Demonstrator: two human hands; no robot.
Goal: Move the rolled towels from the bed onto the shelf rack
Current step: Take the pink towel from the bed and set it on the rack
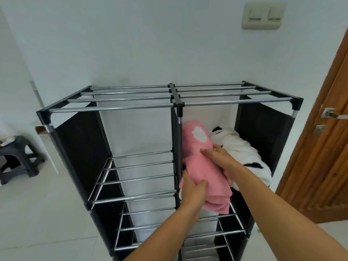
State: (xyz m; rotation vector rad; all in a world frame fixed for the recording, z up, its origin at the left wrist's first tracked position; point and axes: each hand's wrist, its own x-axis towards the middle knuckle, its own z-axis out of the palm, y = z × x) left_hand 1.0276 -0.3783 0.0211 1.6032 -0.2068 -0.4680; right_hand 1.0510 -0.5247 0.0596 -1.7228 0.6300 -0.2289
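Observation:
A black shelf rack with metal rods stands against the wall. A pink rolled towel with a white cloud patch lies in the upper right compartment, its near end hanging over the front. My left hand grips that near end from the left. My right hand presses on the roll's top and right side. A white towel with black patches lies in the same compartment, to the right of the pink one. The bed is out of view.
The rack's upper left compartment holds nothing. A wooden door with a metal handle stands close on the right. A dark plastic stool sits on the white floor at far left. A light switch is on the wall.

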